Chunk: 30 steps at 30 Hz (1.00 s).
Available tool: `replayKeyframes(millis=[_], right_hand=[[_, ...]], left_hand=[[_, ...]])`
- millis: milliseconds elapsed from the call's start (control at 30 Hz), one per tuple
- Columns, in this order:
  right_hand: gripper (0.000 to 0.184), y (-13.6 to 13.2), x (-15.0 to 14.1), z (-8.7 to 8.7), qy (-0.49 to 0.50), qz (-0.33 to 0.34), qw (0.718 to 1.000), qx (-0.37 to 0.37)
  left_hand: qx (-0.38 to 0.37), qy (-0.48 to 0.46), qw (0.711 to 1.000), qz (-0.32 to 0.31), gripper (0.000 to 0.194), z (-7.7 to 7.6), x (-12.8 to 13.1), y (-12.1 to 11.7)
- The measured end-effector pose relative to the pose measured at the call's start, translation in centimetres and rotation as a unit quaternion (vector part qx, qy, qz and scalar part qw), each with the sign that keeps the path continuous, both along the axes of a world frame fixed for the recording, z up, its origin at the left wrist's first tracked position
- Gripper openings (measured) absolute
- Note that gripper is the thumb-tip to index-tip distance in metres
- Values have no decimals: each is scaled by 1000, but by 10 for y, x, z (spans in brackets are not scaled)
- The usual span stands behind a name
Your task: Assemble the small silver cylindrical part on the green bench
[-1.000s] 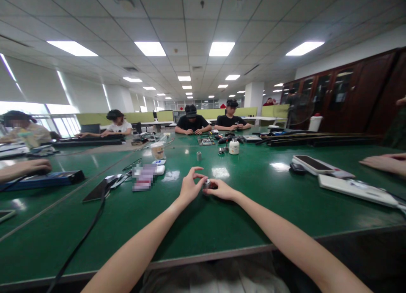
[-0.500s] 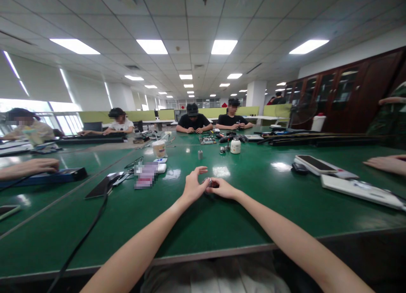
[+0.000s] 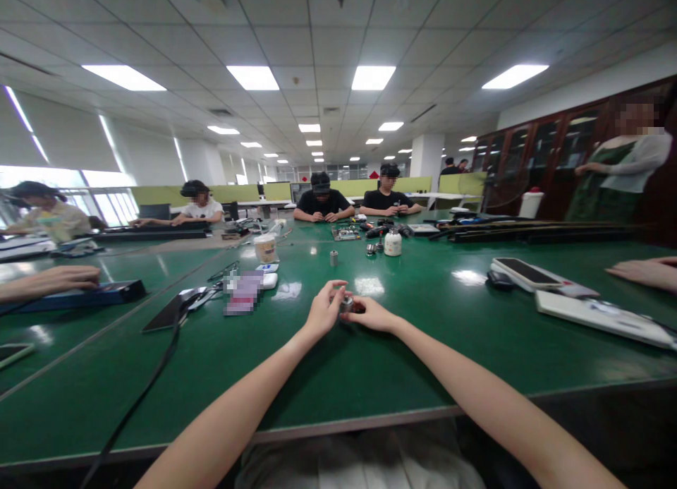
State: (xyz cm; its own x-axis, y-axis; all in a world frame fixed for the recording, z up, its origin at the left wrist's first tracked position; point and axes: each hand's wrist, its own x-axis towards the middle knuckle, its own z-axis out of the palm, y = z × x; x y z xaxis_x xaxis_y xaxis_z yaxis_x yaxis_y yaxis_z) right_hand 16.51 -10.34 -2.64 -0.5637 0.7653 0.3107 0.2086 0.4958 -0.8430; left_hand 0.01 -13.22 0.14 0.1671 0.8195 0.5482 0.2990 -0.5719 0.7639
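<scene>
A small silvery metal cylinder [image 3: 346,304] is held low over the green table in front of me. My right hand [image 3: 374,314] grips it from the right, with thumb and fingers closed round its side. From the left, my left hand [image 3: 324,309] has its fingers curled over the top of the same cylinder, and its thumb rests close against it; exact contact is partly hidden. A similar metal cylinder [image 3: 333,257] stands upright beyond my hands. Small shiny metal parts [image 3: 371,250] lie to its right, beside a white jar [image 3: 393,243].
A paper cup [image 3: 265,249], white device [image 3: 269,280] and black phone [image 3: 169,312] with a cable lie left on the green table [image 3: 338,376]. White devices [image 3: 603,320] and a black case [image 3: 499,281] are right. Co-workers' hands [image 3: 68,281] rest at both sides; others sit opposite.
My left hand's fingers have drawn in over the cylinder, and more of the cylinder shows. My right hand has barely moved. A person standing at the far right has come more into view.
</scene>
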Motion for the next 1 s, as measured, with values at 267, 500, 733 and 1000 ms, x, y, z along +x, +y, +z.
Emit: replayKeyframes(millis=[267, 500, 733, 1000], right_hand=[[36, -1, 1, 1, -12, -12, 1000, 8], [35, -6, 1, 6, -19, -9, 1000, 5], [38, -8, 2, 8, -18, -12, 1000, 8], [35, -7, 1, 7, -21, -12, 1000, 12]], left_hand=[[45, 49, 994, 89, 31, 8, -2, -5], [24, 62, 990, 124, 24, 17, -30, 11], [-78, 215, 973, -11, 24, -11, -49, 32], [63, 124, 985, 99, 18, 10, -23, 8]])
